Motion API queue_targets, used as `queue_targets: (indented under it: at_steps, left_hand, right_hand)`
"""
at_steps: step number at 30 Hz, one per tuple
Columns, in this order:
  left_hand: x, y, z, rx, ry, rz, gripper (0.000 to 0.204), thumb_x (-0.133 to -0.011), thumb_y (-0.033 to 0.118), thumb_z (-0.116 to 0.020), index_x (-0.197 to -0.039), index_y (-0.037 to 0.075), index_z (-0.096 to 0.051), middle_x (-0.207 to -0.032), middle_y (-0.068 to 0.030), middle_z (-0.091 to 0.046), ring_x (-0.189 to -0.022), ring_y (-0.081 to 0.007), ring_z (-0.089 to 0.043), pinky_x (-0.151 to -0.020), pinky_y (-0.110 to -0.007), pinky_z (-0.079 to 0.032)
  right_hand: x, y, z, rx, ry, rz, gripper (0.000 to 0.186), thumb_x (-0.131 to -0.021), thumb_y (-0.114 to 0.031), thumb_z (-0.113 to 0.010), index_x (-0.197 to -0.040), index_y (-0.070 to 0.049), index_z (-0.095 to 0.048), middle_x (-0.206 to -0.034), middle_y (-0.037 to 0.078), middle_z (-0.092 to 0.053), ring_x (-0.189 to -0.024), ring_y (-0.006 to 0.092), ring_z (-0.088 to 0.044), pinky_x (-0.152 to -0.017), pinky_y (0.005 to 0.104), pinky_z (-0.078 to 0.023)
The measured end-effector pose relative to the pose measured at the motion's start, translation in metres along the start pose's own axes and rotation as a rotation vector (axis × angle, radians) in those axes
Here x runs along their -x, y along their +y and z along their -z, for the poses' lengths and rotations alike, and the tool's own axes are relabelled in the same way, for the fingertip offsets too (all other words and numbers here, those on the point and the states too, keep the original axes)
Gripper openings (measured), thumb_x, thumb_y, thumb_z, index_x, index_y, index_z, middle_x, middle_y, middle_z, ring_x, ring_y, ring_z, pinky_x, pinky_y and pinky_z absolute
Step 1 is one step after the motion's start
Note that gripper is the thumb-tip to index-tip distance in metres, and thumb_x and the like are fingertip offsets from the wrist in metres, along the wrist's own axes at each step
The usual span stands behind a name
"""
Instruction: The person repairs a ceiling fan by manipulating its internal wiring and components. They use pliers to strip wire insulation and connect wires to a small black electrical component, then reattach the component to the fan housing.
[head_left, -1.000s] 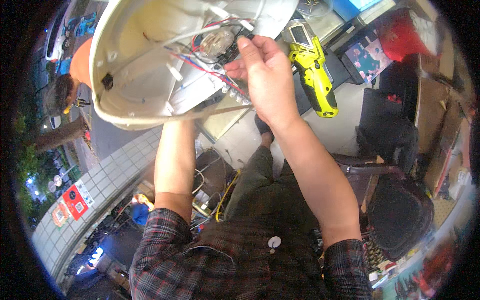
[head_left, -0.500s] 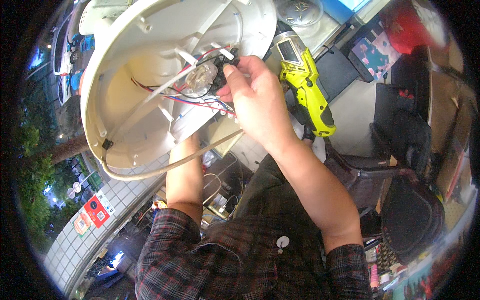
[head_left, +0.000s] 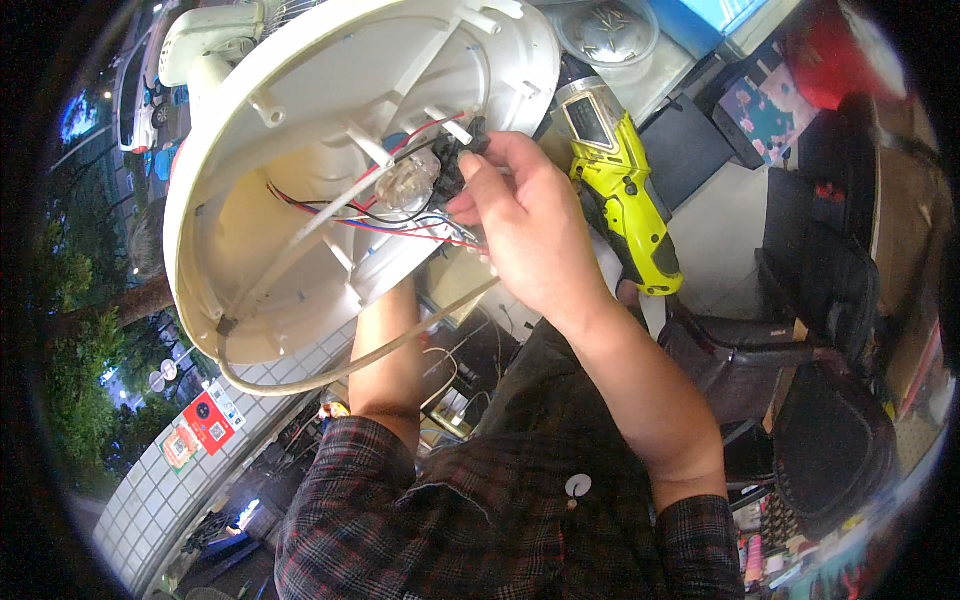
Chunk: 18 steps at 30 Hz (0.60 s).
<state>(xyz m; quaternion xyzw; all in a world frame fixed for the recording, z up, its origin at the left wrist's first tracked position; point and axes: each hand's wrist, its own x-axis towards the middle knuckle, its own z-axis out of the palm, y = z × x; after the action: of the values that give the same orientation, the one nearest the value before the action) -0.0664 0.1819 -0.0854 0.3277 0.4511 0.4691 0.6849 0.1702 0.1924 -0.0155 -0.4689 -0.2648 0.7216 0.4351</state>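
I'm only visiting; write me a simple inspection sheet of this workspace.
Surface: pale tabletop, partly visible, upper right.
Work items: tilted, open white shell; clear round part and black part seen against its interior.
Clutter: clear tub of small metal pieces; yellow-green power drill; blue box.
Hands: right hand has its fingers at the black part, grip unclear; left hand hidden behind the shell.
Cables: red, blue and black wires; beige cord curving past the shell's lower rim.
Surroundings: white-tiled ledge left, dark chair right, trees beyond the ledge.

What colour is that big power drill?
The power drill is bright yellow-green, with black on its grip and nose. It shows best in the head view.
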Motion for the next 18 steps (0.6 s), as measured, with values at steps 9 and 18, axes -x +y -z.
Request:
queue_targets:
  at_steps: [9, 18]
  left_hand:
    - [-0.001, -0.004, -0.004, 0.015, -0.003, 0.014, 0.049, -0.099, 0.031, -0.060, -0.139, 0.005, -0.052, -0.134, -0.0108, -0.061, -0.125, -0.0237, -0.057, -0.108, -0.040, -0.047]
    - [-0.007, -0.004, -0.005, 0.029, -0.009, 0.016, 0.049, -0.099, 0.033, -0.060, -0.139, 0.005, -0.052, -0.134, -0.0111, -0.061, -0.126, -0.0244, -0.057, -0.108, -0.040, -0.047]
  right_hand:
    - [0.012, 0.021, -0.008, 0.012, 0.100, 0.099, 0.027, -0.096, -0.017, -0.066, -0.109, 0.006, -0.061, -0.093, 0.018, -0.070, -0.075, 0.0252, -0.072, -0.066, 0.0368, -0.055]
    - [0.009, 0.016, -0.008, 0.047, 0.083, 0.140, 0.018, -0.094, -0.014, -0.068, -0.099, 0.003, -0.064, -0.087, 0.020, -0.070, -0.074, 0.0282, -0.072, -0.066, 0.0366, -0.056]
